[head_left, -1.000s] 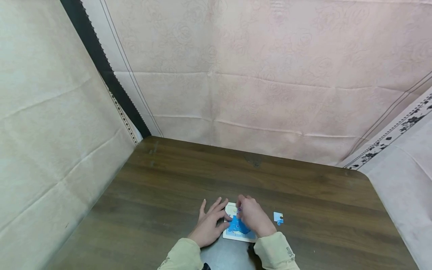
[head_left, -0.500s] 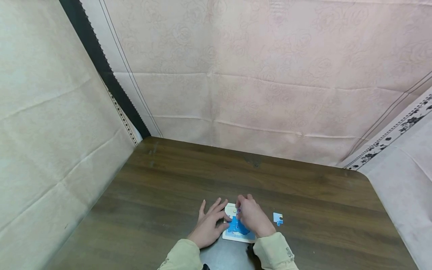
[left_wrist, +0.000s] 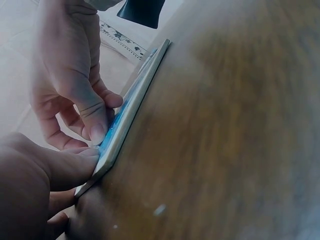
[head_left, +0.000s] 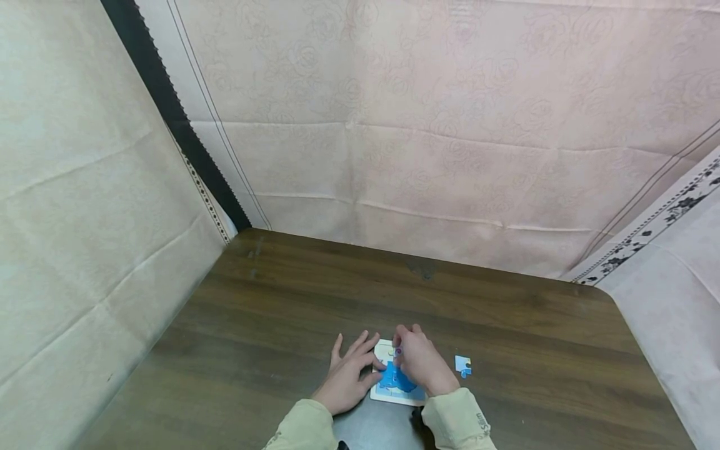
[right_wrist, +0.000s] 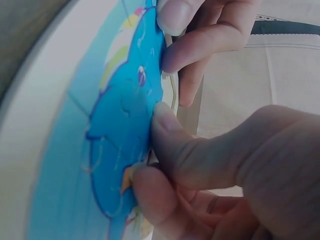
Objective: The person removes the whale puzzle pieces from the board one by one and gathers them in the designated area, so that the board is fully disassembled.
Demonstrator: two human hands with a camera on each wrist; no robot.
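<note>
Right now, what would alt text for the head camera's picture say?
A person's left hand and right hand touch a small jigsaw puzzle on a brown table; one loose piece lies to the right, with pale patterned cloth behind.

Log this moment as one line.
left hand: spread, touching puzzle board | right hand: touching puzzle board, grip unclear | loose piece: on table, right of puzzle board, untouched

Brown wood-grain table (head_left: 270, 294), creased pale hangings (head_left: 427, 156) behind, black strip (head_left: 174, 119) at left, floral border (head_left: 647, 234) at right
</note>
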